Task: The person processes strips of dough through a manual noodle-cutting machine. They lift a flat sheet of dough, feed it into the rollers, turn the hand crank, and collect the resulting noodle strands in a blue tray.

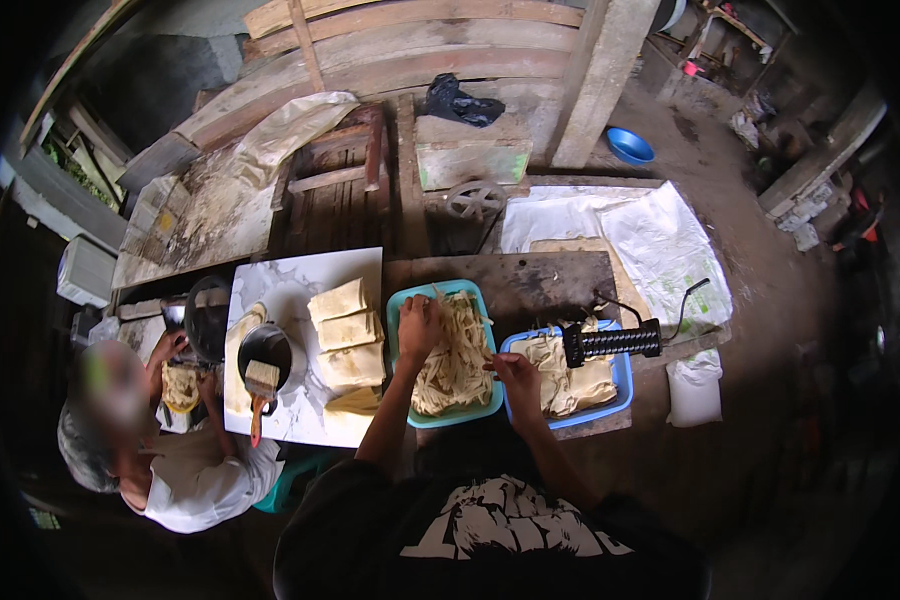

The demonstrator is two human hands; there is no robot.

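A teal tray (394, 389) in front of me is full of loose, pale noodle strips (452, 372). Over its far left part, my left hand (420, 328) has its fingers curled down into the strips. My right hand (517, 374) is at the tray's right rim, thumb and fingers pinched together at the ends of some strips. Just right of it, a blue tray (624, 376) holds folded, pale dough sheets (568, 376). A black ridged roller with a crank handle (615, 344) lies across that tray's far side.
Left, a white marbled board (305, 425) carries stacked folded dough sheets (350, 335) and a dark pot (292, 352) with a brush (260, 385) across it. A seated person (195, 480) works beside it. White sacking (660, 245) covers the far-right table; a white sack (694, 390) stands below.
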